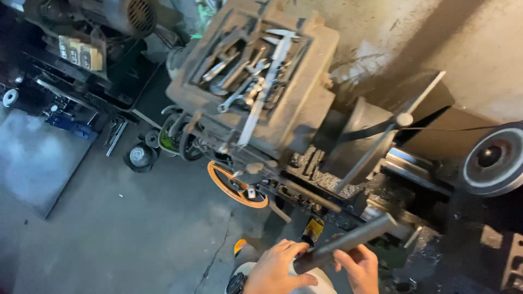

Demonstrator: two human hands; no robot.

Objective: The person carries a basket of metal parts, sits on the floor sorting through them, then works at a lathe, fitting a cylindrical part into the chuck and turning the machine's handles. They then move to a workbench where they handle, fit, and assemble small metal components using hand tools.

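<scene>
At the bottom centre of the frame, the left hand [278, 269] wraps the lower end of a dark metal bar [348, 239], fingers closed around it. The right hand [359, 267] pinches the same bar from beneath (thumb hidden). The bar slants up-right toward the lathe [305, 179], below the orange handwheel [234, 188] and tool tray [256, 71].

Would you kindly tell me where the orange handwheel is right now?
In the head view, the orange handwheel sits left of centre on the lathe's front, below the tool-filled tray and above the left hand.
</scene>
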